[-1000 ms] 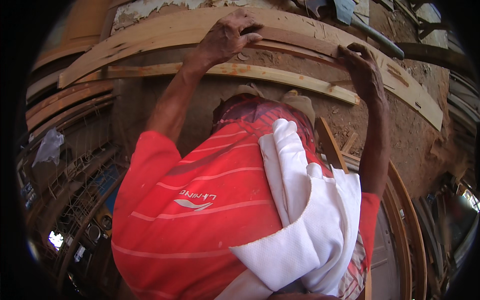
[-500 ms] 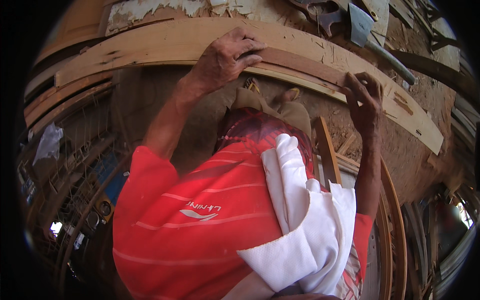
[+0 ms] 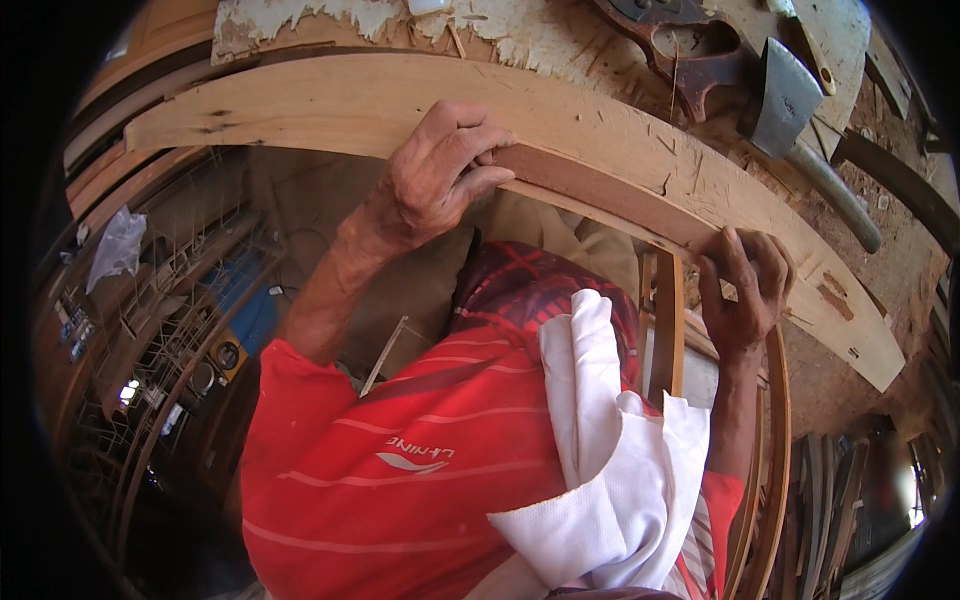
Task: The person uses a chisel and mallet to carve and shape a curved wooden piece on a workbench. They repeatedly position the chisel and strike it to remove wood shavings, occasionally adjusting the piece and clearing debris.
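Note:
A long pale wooden board [image 3: 300,98] lies across the far side in front of me, looking curved by the lens. Along its near edge runs a reddish-brown wooden strip [image 3: 605,192], pinched at both ends. My left hand [image 3: 435,175] is closed on the strip's left end, thumb on the near side and fingers over the top. At the other end my right hand [image 3: 745,285] grips it the same way, thumb toward me. The fingertips hide both ends of the strip.
Beyond the board lie a hand saw with a dark handle [image 3: 668,45] and a hatchet [image 3: 788,100]. Wood shavings and a peeling light sheet [image 3: 300,22] are there too. A wooden frame [image 3: 668,325] stands near my right arm. Metal racks and a plastic bag [image 3: 117,245] are at left.
Both hands with the strip appear slightly lower and farther right in the view. The view has shifted, bringing the saw and hatchet closer. The strip's near face shows more broadly.

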`<state>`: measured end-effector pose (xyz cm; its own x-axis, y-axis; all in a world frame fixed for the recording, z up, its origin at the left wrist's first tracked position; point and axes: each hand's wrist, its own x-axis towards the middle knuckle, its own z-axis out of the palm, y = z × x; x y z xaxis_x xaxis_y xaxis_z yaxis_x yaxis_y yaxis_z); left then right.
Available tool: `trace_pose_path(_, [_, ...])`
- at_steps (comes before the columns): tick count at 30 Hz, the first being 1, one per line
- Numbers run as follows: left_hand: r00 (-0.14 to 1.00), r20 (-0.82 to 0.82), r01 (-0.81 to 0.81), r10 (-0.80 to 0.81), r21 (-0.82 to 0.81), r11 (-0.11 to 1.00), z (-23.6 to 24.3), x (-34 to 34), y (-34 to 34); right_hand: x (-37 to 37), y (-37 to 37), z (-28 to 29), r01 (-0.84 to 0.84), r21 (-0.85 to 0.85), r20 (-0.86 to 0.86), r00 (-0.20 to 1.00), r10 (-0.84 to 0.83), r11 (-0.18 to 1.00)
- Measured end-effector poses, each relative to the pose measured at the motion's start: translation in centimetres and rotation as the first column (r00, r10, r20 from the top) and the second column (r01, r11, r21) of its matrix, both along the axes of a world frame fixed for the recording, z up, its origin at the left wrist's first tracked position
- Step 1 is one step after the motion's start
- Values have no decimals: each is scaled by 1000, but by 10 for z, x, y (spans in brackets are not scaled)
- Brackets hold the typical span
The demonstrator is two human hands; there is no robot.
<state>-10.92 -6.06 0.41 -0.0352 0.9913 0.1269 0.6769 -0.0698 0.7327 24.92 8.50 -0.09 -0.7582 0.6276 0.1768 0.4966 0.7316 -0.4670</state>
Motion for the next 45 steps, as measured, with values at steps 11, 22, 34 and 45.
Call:
trace_pose_path(11, [999, -27, 30, -30, -23, 999, -4, -5, -1, -2, 1, 2, -9, -2, 14, 1000, 9, 1000])
trace_pose_path(22, [995, -5, 98, -98, -34, 995, -2, -14, 5, -4, -2, 3, 3, 8, 40, 999, -4, 1000])
trace_pose_path(34, [998, -59, 7, 6, 213, 977, -22, -8, 14, -5, -2, 0, 104, 51, -30, 994, -103, 993])
trace_pose_path(45, [944, 84, -328, 318, 262, 907, -26, 14, 12, 2, -1, -3, 149, 101, -65, 988, -143, 984])
